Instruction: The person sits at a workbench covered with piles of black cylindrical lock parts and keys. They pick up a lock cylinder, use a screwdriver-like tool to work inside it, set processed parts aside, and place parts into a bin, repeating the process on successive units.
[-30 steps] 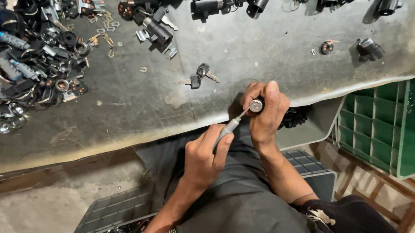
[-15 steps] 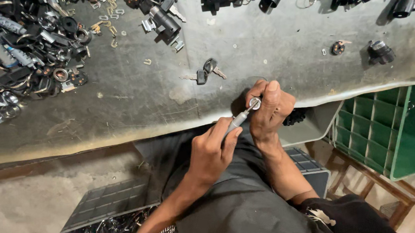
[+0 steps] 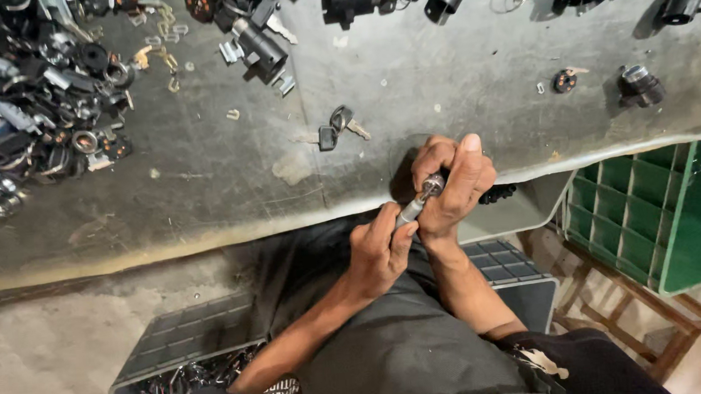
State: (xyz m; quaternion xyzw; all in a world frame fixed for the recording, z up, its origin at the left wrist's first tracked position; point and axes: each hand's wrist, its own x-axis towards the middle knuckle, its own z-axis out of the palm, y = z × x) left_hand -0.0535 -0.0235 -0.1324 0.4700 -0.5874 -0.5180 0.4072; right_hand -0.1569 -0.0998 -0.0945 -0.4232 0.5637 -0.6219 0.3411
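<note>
1. Holding a small metal cylinder part in my right hand, I keep it at the near edge of the bench, fingers clenched around it.
2. My left hand grasps a slim silver tool; its tip meets the cylinder part, just above my left knuckles.
3. Both hands sit close together over my lap.
4. A pair of keys lies on the bench just beyond my grip.
5. A heap of dark lock parts fills the far left, and a green crate stands to my right.
</note>
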